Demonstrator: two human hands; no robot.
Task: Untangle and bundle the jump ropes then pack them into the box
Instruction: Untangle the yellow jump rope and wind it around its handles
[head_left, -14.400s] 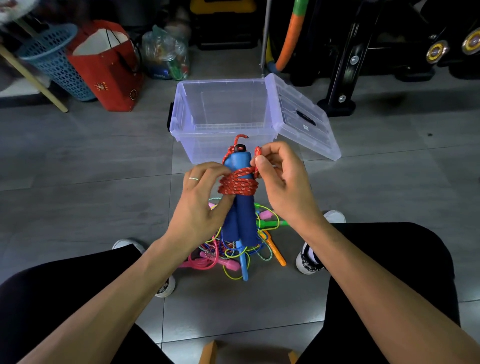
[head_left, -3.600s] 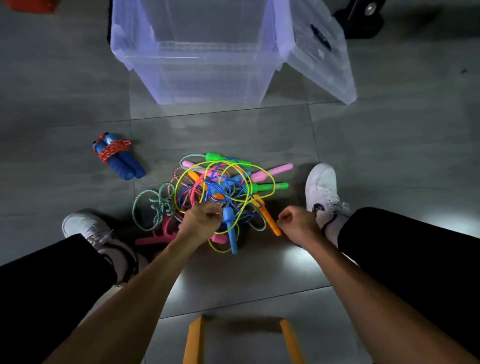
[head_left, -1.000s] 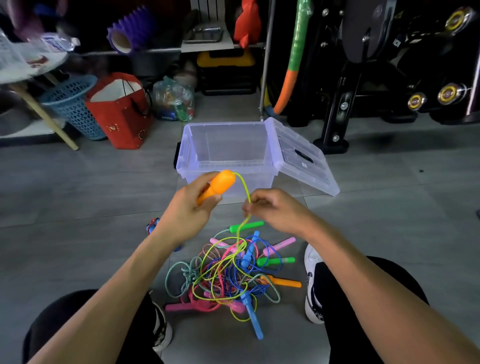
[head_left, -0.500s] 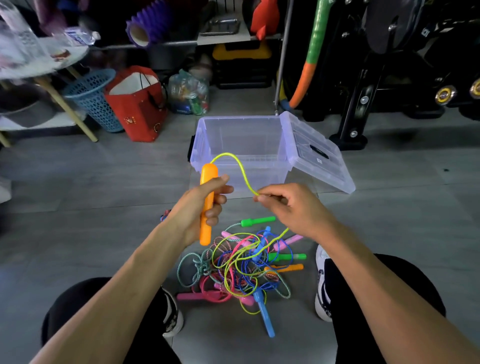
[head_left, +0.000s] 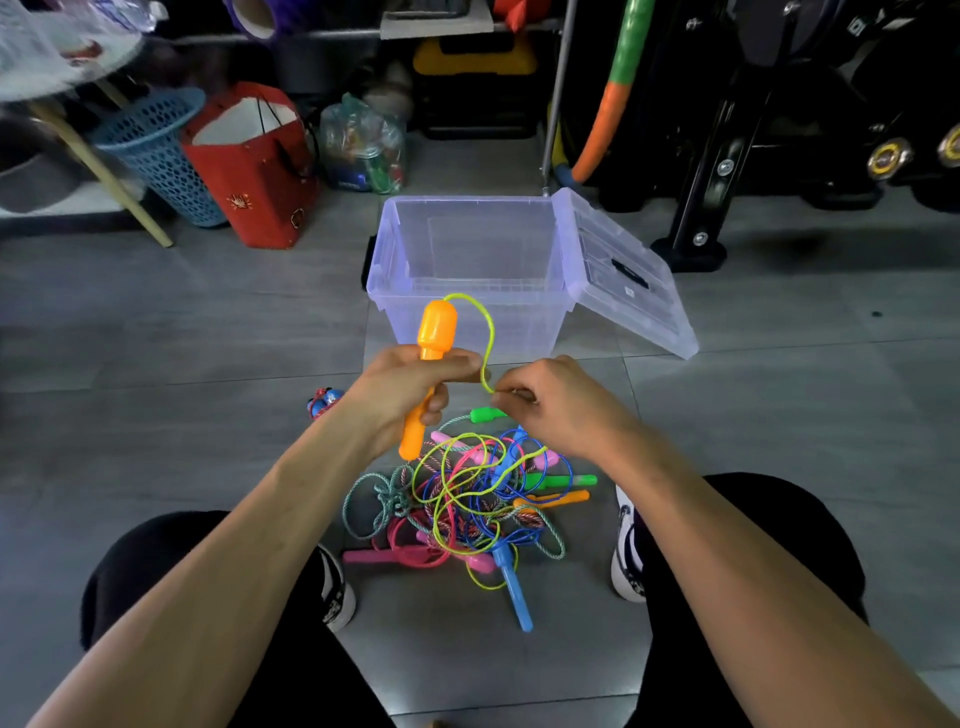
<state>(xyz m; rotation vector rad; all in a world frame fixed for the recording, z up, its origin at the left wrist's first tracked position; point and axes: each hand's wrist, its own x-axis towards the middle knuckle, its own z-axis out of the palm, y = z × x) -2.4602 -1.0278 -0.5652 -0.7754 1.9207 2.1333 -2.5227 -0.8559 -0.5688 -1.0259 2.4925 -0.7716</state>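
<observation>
Orange handle (head_left: 435, 343) upright, gripped at mid-length by left hand (head_left: 410, 392), fingers curled round it; thick top end sticking out above the fist, thin tail below. Yellow-green cord (head_left: 480, 332) leaving handle top, arching right and down to right hand (head_left: 558, 405), pinched there between thumb and fingertips, just right of the handle. Below the handle, on the floor: tangled pile of ropes (head_left: 467, 499), cord running on down into it; green, pink, orange and blue handles poking out. Beyond the handle: clear box (head_left: 467, 270), open, its lid (head_left: 623, 270) leaning off the right side. Left of the handle, low on the floor: bundled blue rope (head_left: 324, 401), mostly hidden by left forearm. Further back left of the handle: red bag (head_left: 254, 166), blue basket (head_left: 156, 150).
</observation>
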